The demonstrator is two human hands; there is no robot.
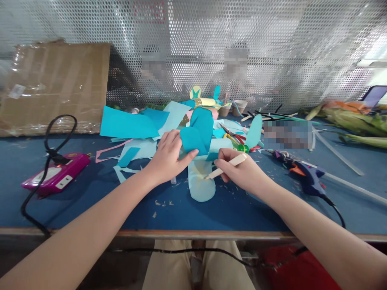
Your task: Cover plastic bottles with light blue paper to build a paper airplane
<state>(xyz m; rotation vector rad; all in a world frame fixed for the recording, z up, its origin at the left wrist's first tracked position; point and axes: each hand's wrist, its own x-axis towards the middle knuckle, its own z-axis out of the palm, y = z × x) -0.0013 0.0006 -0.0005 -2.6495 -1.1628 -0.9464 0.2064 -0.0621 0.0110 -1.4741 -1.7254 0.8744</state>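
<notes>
In front of me a paper construction has rounded dark-blue petals point(202, 127) and a light-blue rounded petal point(202, 189) with a yellowish smear. My left hand point(169, 157) grips it at its left side, thumb across the dark-blue paper and fingers behind. In the grasp of my right hand point(238, 167) is a cream-coloured pen-like stick point(226, 166), its tip touching or just above the light-blue petal. Whether it is a crayon or a marker I cannot tell. Behind the right hand stands a pale-teal leaf-shaped paper piece point(254, 131) beside a green tape roll point(242, 148).
Blue paper sheets point(128, 123) lie left, before a cardboard panel point(57, 84). A purple power strip point(57, 175) with a black cord is at left. Scissors point(232, 133) lie behind; a glue gun point(306, 177) and glue sticks point(337, 152) lie right, near corn husks point(347, 117).
</notes>
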